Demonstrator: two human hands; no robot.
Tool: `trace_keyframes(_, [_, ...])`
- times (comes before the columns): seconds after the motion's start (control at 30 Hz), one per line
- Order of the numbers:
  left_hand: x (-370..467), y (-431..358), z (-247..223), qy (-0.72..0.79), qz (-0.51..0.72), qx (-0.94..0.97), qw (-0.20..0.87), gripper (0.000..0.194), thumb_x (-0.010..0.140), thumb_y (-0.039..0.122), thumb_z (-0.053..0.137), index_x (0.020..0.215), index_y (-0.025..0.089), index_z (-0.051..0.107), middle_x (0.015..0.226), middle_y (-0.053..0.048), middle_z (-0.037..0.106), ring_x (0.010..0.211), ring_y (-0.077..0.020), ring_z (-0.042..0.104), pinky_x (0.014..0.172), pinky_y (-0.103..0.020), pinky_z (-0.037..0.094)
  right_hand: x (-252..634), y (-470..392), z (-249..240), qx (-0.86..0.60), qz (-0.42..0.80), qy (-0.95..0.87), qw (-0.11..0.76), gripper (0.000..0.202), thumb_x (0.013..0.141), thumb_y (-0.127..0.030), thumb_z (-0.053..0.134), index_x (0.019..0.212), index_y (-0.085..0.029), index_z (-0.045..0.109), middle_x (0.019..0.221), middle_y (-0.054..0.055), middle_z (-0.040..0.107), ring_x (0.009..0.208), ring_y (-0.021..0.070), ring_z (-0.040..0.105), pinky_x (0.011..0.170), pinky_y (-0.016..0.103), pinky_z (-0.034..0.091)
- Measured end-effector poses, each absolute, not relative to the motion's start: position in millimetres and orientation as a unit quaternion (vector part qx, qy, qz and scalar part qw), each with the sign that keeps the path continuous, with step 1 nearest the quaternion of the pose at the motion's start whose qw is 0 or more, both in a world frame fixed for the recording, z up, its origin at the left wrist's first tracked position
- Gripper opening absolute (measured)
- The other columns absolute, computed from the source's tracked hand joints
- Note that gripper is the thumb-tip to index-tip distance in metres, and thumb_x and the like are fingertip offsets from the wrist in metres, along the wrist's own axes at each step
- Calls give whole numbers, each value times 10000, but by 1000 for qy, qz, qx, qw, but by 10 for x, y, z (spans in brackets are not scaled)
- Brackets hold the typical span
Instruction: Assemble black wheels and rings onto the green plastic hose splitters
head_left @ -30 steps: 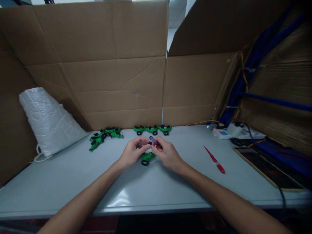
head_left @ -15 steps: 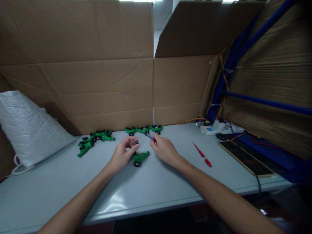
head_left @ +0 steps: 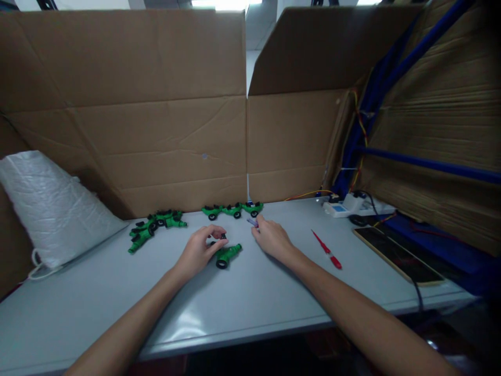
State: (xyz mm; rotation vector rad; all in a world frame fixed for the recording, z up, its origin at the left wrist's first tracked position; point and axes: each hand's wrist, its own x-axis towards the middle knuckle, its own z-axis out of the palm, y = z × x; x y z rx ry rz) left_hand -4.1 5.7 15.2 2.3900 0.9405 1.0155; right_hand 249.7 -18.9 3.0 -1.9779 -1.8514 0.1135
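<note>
My left hand is closed in a pinch on a small black part, held between thumb and fingertips. Just below those fingertips, a green toy car with black wheels rests on the table; whether the hand touches it I cannot tell. To the right, my right hand grips a slim purplish tool, its tip pointing left. Most of that tool is hidden in the fingers, so its kind is unclear. Beyond the hands, a row of green toy cars lines the back of the table.
More green toy cars are clustered at the back left, near a white wrapped bundle. A red screwdriver lies on the table to the right. Farther right are a phone-like dark slab and a white power strip. Cardboard walls the back.
My right hand has drawn a little right with the purplish tool, away from my left hand. The left hand keeps its pinch on the black part. The view has tilted slightly.
</note>
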Motion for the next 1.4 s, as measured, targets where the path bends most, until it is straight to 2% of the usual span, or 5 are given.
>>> trace_keyframes(0.17, [-28,0,160,308,353,862,194,283,939,393,747,1138,219,644,978,-28,707,912,-192,675,843,-310,525,2369,-183,4,-494,247,-724,414,319,986,-457,619,923,-157,707,696,-20,582,620,141,502,578,239,352])
trace_keyframes(0.5, [-28,-90,195,293,349,863,219,284,945,430,737,1096,229,605,1016,-28,719,899,-181,683,845,-305,537,2182,-380,3,-400,319,-729,455,249,956,-433,656,918,-187,635,713,-56,519,623,124,447,589,224,354])
trace_keyframes(0.7, [-31,-64,184,304,345,865,201,438,948,451,735,1292,253,551,1153,-56,733,1043,-217,694,958,-355,528,2276,-340,87,-470,208,-739,435,212,1028,-378,526,951,-197,602,765,-18,614,663,150,544,623,233,383])
trace_keyframes(1.0, [-110,-42,257,305,224,919,115,357,987,549,631,1134,231,700,1160,-96,713,1151,-298,602,1033,-435,430,2727,-173,84,-754,-1,-643,133,203,1055,-287,492,1162,-162,610,1024,163,764,942,281,735,775,311,444])
trace_keyframes(1.4, [-164,12,188,402,187,893,76,579,940,718,566,1173,200,675,1260,-133,653,1126,-330,587,978,-460,429,2656,-144,78,-733,17,-654,185,278,1075,-359,457,1164,-190,659,1031,135,779,925,273,729,710,300,388])
